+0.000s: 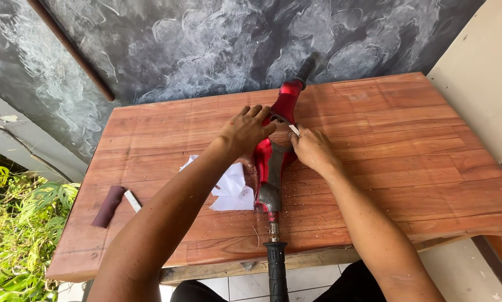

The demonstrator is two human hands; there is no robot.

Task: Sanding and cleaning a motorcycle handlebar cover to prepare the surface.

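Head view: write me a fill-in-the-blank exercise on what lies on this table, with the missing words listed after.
1. Both hands, left hand and right hand, rest on a handlebar cover painted ____.
2. The table is made of ____.
3. The crumpled paper beside the cover is ____ in colour.
4. The dark strip of sandpaper lies near the table's ____ edge.

Missing words: red; wood; white; left

A reddish wooden tabletop (407,145) stands against a dark smoke-patterned wall (217,45). Near its left edge lie a dark brown sandpaper strip (108,206) and, just beside it, a small white block (132,201). Left of the tabletop, green plants (16,235) grow.
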